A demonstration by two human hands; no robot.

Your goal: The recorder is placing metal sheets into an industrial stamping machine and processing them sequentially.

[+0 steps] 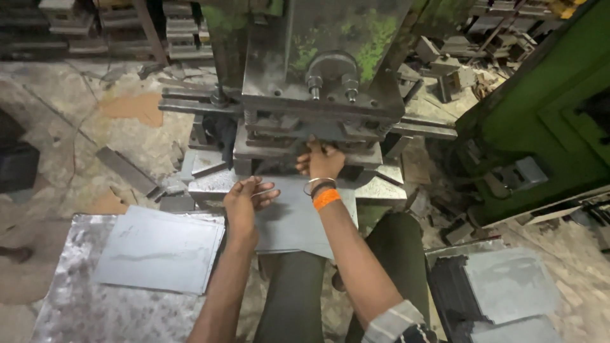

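Under the press die (305,136), feeding the metal sheet (298,219): right hand (322,162) fingers clamped on its far edge, left hand (244,200) fingers spread, pressing flat; best keeping fingertips clear of the die.

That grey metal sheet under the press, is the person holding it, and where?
Both hands rest on the grey metal sheet: left hand at its left edge, right hand at its far end by the press. A closed grip cannot be told.

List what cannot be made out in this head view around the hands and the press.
- Right hand: fingertips hidden under the worn green metal press.
- Flat grey metal sheet: far edge hidden in the press, near edge by the forearms.
- Left hand: its underside faces away, so contact with the sheet is unclear.
- Stack of grey sheets: cut off by bottom edge.
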